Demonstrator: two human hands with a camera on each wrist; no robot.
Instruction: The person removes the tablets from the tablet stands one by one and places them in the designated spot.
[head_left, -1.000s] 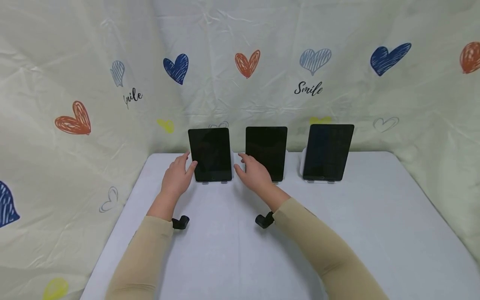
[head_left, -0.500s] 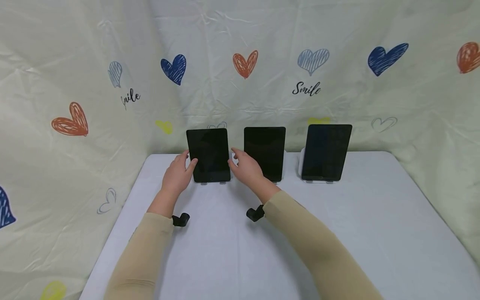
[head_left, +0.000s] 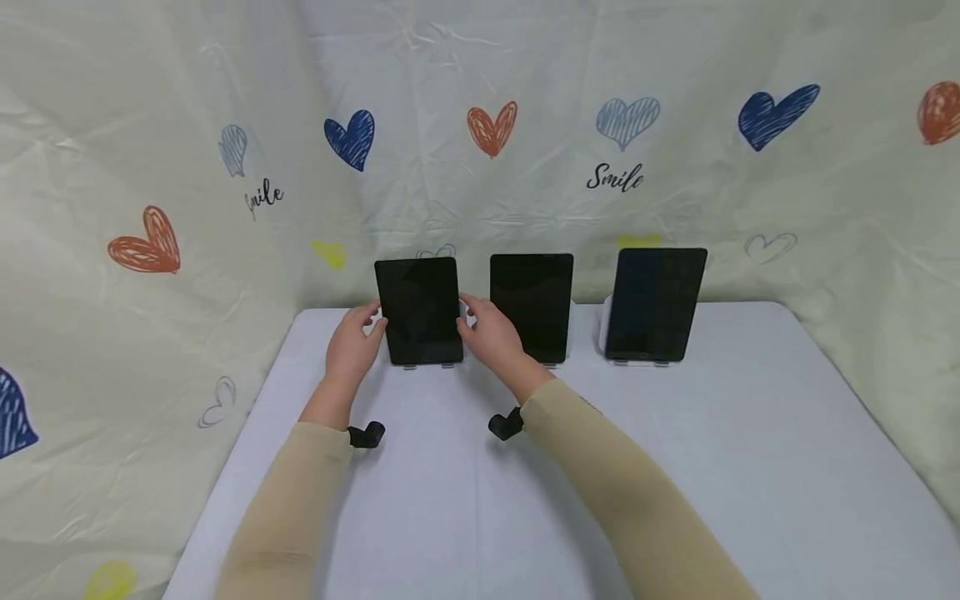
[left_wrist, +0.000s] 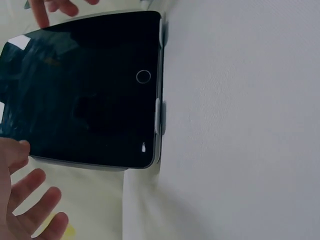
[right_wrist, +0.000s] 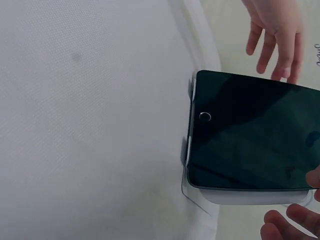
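A black tablet (head_left: 420, 312) leans upright on a stand at the left of a row, between both hands. My left hand (head_left: 352, 342) is at its left side; in the left wrist view the thumb (left_wrist: 20, 150) overlaps the tablet's edge while the other fingers (left_wrist: 42, 202) spread apart from it. On the opposite side, my right hand (head_left: 495, 337) has its thumb at the right edge. In the right wrist view that hand's fingers (right_wrist: 280, 225) are loosely bent beside the white stand (right_wrist: 250, 196), partly out of frame. Firm contact is hard to tell.
Two more black tablets stand to the right, a middle tablet (head_left: 532, 308) close behind my right hand and a right tablet (head_left: 656, 304) farther off. All are near the back edge of the white table (head_left: 420, 500). A heart-patterned curtain (head_left: 525, 200) hangs behind.
My right hand has moved left, from in front of the middle tablet to the left tablet's right edge. The left hand has shifted only slightly. The tablets stand as before.
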